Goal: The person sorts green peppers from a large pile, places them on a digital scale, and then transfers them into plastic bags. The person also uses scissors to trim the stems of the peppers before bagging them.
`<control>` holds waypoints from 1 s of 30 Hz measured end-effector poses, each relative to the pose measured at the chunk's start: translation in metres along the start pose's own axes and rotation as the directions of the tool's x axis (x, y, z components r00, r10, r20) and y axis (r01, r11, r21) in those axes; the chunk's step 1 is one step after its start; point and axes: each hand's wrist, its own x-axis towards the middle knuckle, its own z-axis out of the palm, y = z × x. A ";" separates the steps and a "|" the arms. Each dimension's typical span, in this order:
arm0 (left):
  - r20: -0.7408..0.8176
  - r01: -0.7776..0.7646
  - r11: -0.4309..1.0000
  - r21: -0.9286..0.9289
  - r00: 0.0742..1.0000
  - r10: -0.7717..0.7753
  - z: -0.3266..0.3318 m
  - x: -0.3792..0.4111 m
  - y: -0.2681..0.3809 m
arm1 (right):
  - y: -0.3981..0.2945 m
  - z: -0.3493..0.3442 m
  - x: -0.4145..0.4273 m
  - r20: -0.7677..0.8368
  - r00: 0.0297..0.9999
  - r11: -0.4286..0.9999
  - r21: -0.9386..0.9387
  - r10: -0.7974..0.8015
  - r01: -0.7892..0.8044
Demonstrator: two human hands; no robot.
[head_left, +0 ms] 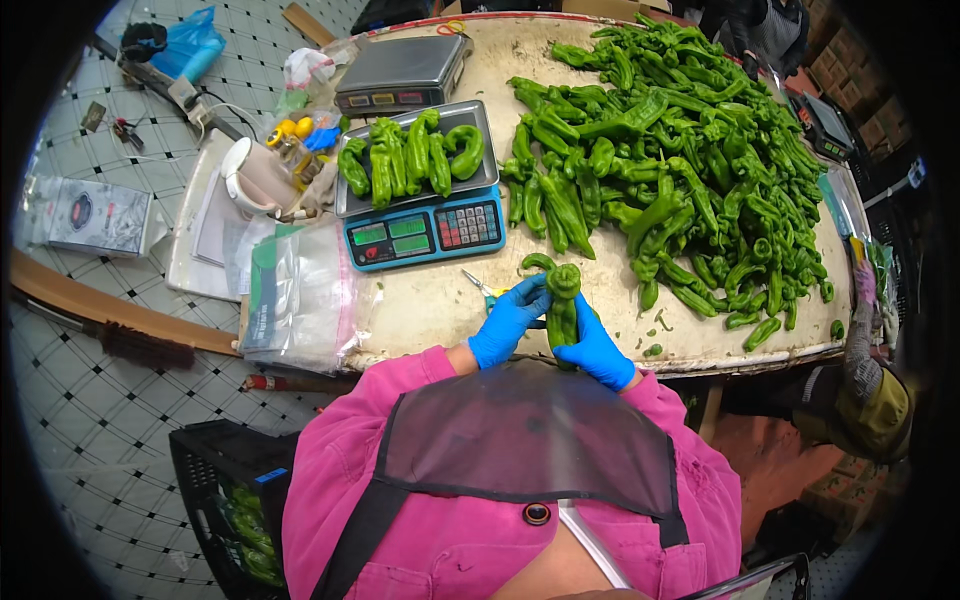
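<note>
Between my blue-gloved hands a long green pepper (562, 319) stands upright, stem end up, just over the table's near edge. My left hand (506, 322) has its fingertips at the upper part near the stem. Lower down, my right hand (598, 352) grips the pepper's body with the thumb across its front. Scissors (484, 289) lie partly hidden behind my left hand. Ahead to the left is a blue digital scale (425, 231), and several green peppers (409, 157) rest on its steel tray (487, 142). A large heap of green peppers (675, 165) covers the table's right side.
Clear plastic bags (307, 300) lie on the table's left corner, near a white jug (255, 180). A second scale (401, 71) stands farther back. On the floor, a black crate (225, 480) holds bagged peppers. Other people (862, 375) stand at the table's right and far sides.
</note>
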 end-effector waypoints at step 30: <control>-0.135 -0.140 0.980 -0.139 0.983 0.122 -0.024 0.036 -0.013 | 0.034 -0.024 0.005 -0.162 0.972 0.971 0.197 0.169 -0.135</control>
